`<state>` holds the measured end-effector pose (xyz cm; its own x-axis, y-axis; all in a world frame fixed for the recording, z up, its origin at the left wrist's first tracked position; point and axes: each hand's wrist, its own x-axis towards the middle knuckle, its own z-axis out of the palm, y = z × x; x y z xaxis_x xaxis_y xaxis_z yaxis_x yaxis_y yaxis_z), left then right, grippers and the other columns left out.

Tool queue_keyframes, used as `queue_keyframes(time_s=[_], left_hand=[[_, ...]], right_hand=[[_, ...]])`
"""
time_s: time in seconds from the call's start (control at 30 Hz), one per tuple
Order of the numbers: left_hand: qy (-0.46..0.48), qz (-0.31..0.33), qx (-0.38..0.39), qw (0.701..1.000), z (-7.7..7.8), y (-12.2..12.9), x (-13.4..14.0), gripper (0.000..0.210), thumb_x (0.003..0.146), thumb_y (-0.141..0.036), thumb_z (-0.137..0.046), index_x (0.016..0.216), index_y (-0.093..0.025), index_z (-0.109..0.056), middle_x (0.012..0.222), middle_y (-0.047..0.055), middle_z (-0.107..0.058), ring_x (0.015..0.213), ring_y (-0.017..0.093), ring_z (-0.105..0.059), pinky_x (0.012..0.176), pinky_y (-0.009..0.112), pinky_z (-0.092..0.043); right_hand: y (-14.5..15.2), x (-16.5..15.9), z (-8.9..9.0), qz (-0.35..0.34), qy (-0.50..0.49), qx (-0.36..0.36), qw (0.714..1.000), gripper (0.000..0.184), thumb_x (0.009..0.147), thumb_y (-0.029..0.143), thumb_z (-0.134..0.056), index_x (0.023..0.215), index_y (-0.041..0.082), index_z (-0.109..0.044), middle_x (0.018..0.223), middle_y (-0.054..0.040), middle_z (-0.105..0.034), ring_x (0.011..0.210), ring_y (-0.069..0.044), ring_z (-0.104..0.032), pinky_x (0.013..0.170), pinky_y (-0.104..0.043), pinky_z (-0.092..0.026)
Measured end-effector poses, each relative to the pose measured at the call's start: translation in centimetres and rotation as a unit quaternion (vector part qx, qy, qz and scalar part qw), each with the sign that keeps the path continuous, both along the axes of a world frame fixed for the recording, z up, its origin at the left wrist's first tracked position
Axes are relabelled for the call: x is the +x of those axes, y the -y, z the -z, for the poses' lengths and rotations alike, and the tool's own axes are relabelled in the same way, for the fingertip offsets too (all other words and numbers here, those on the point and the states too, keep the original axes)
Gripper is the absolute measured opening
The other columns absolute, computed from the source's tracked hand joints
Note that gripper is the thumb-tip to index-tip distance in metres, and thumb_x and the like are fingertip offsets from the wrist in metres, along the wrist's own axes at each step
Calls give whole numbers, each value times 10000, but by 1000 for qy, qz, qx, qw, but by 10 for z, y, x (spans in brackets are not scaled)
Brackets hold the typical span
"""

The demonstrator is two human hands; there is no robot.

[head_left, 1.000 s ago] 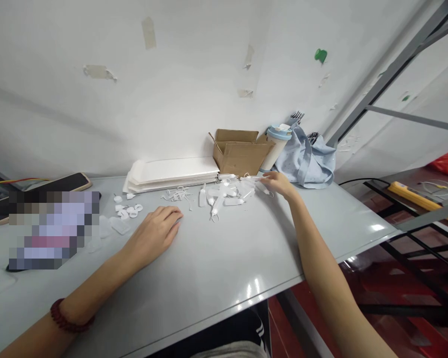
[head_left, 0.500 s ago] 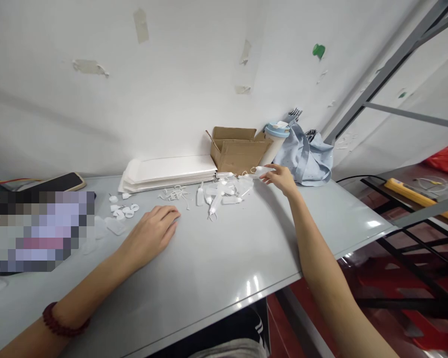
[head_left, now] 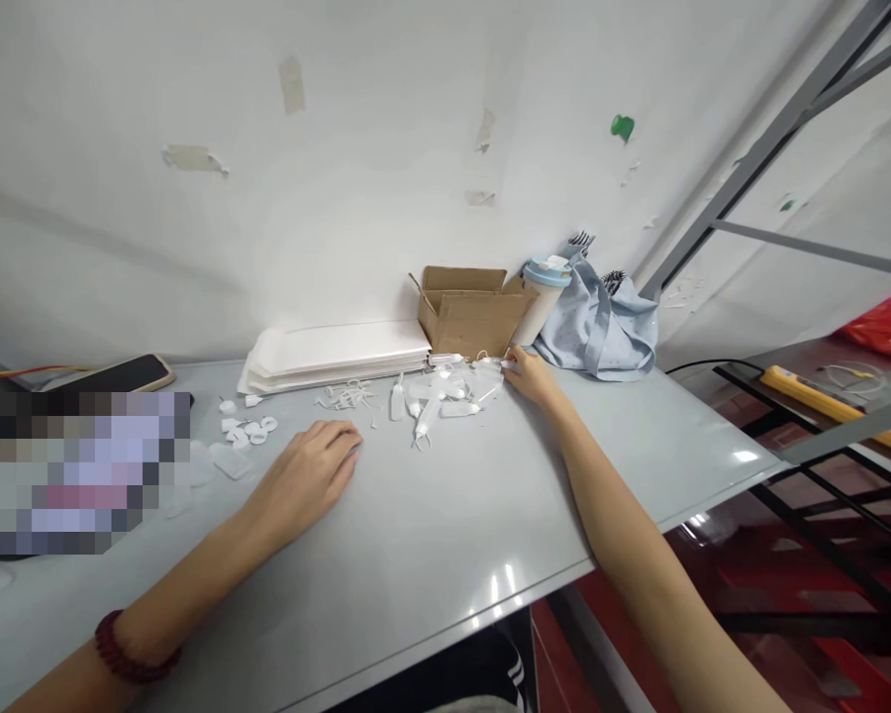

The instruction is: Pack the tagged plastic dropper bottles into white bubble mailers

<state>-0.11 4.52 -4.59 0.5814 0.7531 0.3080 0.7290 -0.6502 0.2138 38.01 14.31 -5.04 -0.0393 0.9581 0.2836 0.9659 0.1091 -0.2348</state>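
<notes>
My right hand [head_left: 531, 377] is at the right end of a pile of small translucent white plastic tubes [head_left: 429, 411], several of them with thin wire loops. Its fingers are pinched on a white tube [head_left: 508, 365], mostly hidden by the fingers. My left hand [head_left: 308, 477] rests on the table, palm down, with fingers loosely bent and the thumb apart; no held thing shows. Just beyond its fingertips lies a small heap of thin white hooked strips [head_left: 347, 394]. Round white caps [head_left: 247, 430] and clear flat pieces [head_left: 229, 459] lie to its left.
A stack of white flat cartons [head_left: 338, 352] and an open cardboard box [head_left: 469, 322] stand against the wall. A lidded cup [head_left: 542, 297] and a blue cloth bag [head_left: 605, 332] are right of them. A phone [head_left: 93, 475] with a blurred screen lies left.
My right hand has moved slightly left, closer to the pile, and the tube in its fingers is now more hidden. My left hand stays in place. The camera view has tilted a little.
</notes>
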Motion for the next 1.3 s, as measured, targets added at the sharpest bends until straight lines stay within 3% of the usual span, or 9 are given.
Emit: queue_keyframes(time_s=[0.2, 0.43, 0.57, 0.7, 0.83, 0.97, 1.1, 1.2, 1.3], left_hand=[[-18, 14, -4, 1000, -18, 0, 34, 281, 917, -225, -357, 1050, -165, -597, 1091, 91, -616, 1030, 227, -564, 897, 367, -478], [-82, -69, -9, 994, -28, -4, 80, 271, 905, -361, -462, 804, -155, -607, 822, 105, -635, 837, 285, -601, 610, 350, -493], [-105, -44, 25, 993, -36, -10, 97, 216, 885, -303, -494, 930, -113, -587, 967, 162, -607, 967, 321, -539, 732, 395, -473], [-122, 34, 45, 991, -46, -24, 120, 326, 819, -259, -556, 1105, -103, -529, 1227, 180, -523, 1165, 336, -424, 909, 418, -390], [-143, 25, 38, 989, -44, -38, 147, 334, 760, -235, -570, 1032, -41, -568, 1062, 245, -598, 1075, 404, -476, 848, 486, -375], [-167, 26, 31, 985, -37, -48, 165, 251, 749, -189, -572, 965, -69, -616, 981, 215, -662, 1036, 383, -516, 844, 462, -367], [-164, 29, 25, 986, -40, -54, 166, 203, 790, -108, -501, 948, -82, -626, 997, 191, -677, 1077, 337, -527, 873, 412, -369], [-153, -6, 10, 988, -56, -58, 149, 206, 806, -149, -477, 941, -84, -618, 982, 191, -676, 1052, 341, -551, 836, 408, -405], [-138, -67, -34, 988, -76, -61, 116, 223, 825, -251, -439, 873, -116, -610, 818, 135, -681, 771, 279, -634, 624, 343, -444]], right_hand=[[-1, -8, 2, -15, 2, -19, 1000, 347, 820, 110, -495, 1165, 131, -531, 1091, -143, -593, 971, -229, -571, 847, -297, -418], [14, 2, -20, 47, -13, -21, 999, 255, 791, 122, -554, 1038, 152, -610, 1030, -143, -598, 865, -234, -592, 768, -290, -427], [22, 6, -39, 85, -50, 16, 995, 122, 814, 230, -556, 878, 149, -621, 918, -138, -628, 835, -258, -593, 718, -303, -424], [25, -7, -51, 77, -118, 47, 989, 321, 873, 408, -462, 712, 165, -598, 712, -81, -642, 741, -224, -599, 681, -289, -435], [24, -28, -49, 21, -191, 25, 981, 326, 869, 309, -382, 686, 151, -600, 644, -56, -654, 616, -162, -616, 609, -246, -463], [20, -41, -42, -26, -224, 10, 974, 260, 815, 194, -364, 899, 148, -606, 737, -24, -683, 615, -121, -623, 603, -211, -474], [20, -41, -41, -13, -199, 14, 980, 240, 812, 207, -385, 935, 161, -585, 741, -18, -663, 638, -142, -594, 618, -233, -455], [22, -38, -41, 15, -153, 11, 988, 163, 809, 228, -447, 830, 163, -595, 794, -69, -665, 752, -198, -595, 684, -273, -432], [23, -36, -40, 35, -109, -14, 993, 110, 762, 171, -532, 834, 174, -615, 890, -109, -684, 863, -247, -603, 725, -286, -417]])
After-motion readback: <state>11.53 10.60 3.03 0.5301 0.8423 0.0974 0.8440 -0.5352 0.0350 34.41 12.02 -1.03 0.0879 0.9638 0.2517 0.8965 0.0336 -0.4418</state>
